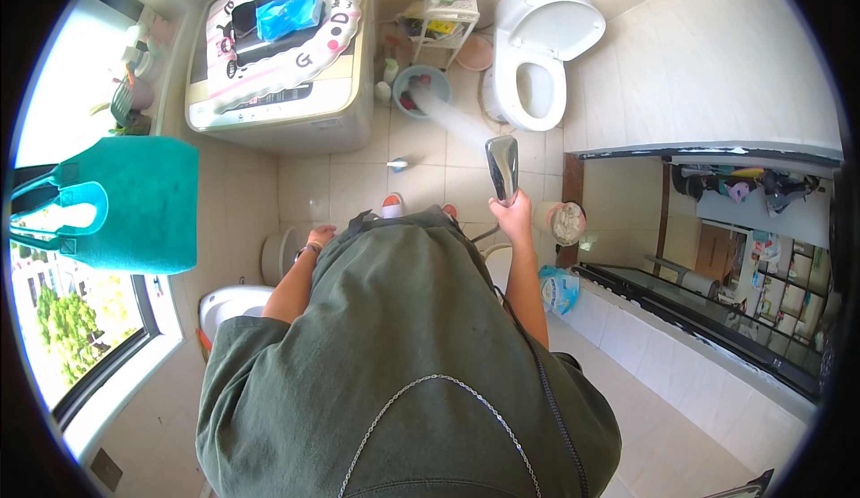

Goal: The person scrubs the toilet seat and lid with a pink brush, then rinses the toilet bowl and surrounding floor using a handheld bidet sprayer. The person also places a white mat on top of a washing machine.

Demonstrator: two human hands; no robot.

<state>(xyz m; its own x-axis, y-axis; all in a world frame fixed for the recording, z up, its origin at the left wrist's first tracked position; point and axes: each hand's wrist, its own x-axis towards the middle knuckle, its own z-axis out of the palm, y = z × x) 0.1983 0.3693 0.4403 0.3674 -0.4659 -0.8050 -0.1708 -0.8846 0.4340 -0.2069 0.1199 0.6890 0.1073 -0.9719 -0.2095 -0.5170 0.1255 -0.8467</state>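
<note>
My right hand (514, 217) grips the handle of a chrome shower head (502, 167). A jet of water sprays from it towards a pale blue plastic basin (443, 86) on the floor. Red and dark items (408, 100) lie in the basin, partly hidden by the spray; I cannot tell what they are. My left hand (320, 236) hangs beside my body with its fingers loosely curled, and nothing is seen in it. Part of that hand is hard to make out.
A washing machine (269, 118) with a patterned mat stands left of the basin. A white shelf rack (460, 9) and an open toilet (545, 91) are at the back. A small bottle (398, 163) lies on the tiles. A waste bin (566, 222) stands at right; a teal felt bag (144, 206) hangs left.
</note>
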